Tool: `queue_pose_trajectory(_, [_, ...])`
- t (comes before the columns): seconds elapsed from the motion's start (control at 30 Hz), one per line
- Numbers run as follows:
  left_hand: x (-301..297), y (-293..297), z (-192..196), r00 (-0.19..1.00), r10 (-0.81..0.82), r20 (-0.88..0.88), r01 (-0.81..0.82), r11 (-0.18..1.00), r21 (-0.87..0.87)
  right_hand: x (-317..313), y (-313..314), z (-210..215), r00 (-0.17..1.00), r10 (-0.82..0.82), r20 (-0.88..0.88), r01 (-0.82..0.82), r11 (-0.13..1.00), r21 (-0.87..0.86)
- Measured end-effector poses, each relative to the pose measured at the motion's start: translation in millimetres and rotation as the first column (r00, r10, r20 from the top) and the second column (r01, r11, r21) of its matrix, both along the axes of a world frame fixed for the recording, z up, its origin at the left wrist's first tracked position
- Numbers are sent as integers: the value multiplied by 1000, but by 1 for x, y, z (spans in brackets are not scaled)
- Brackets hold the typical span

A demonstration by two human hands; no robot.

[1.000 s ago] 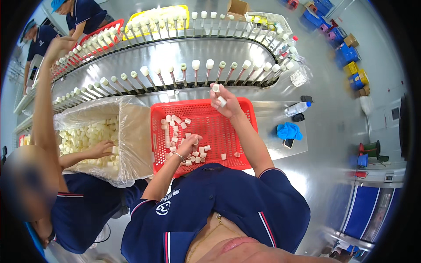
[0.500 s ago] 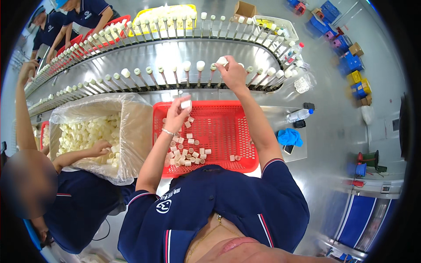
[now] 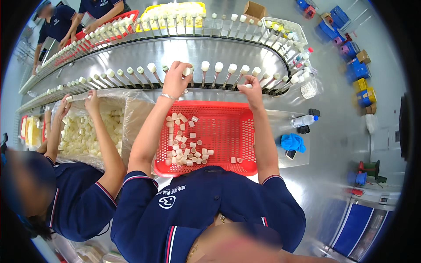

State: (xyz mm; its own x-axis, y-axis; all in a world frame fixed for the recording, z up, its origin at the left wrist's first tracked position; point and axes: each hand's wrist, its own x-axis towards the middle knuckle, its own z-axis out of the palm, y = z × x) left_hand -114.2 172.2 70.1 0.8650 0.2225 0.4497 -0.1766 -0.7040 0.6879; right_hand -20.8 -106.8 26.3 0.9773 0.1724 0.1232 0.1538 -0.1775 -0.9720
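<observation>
Caps [image 3: 187, 71] at the rods [image 3: 203, 79]

Loose caps lie in the red basket [image 3: 219, 104], mostly toward its left. Beyond, the right hand [image 3: 253, 91] has its fingers clamped on one cap near the rods; the left hand's [image 3: 175, 81] fingers grip another among them. Farther stands a yellow basket [image 3: 175, 4].

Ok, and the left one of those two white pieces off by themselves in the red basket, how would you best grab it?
I'd pinch the left piece by its curved outer wall, from above. It's small and cylindrical, seemingly lying on its side. The right piece sits close by, so I'd lean in from the left, where bare red basket floor shows.
</observation>
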Motion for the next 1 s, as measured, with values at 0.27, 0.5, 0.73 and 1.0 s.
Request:
queue_pose_trajectory(0.27, [70, -19, -4, 975, -127, -184, 174, 948, 268, -30, -7, 37, 938, 195, -287, -77, 923, 376])
queue_pose_trajectory(0.5, [94, -59, 0, 956, -67, -285, 234, 760, 606, -17, 15, 39, 953, 303, 2, -281, 880, 382])
queue_pose_trajectory(0.73, [-48, -100, -103, 970, -227, 83, 181, 911, 369, 1, 49, 31, 952, 232, 201, -245, 968, 44])
queue_pose_trajectory(1.0, [-172, -56, -261, 853, 70, -517, 183, 888, 423, 23, 103, 40, 873, 307, 379, 78, 679, -730])
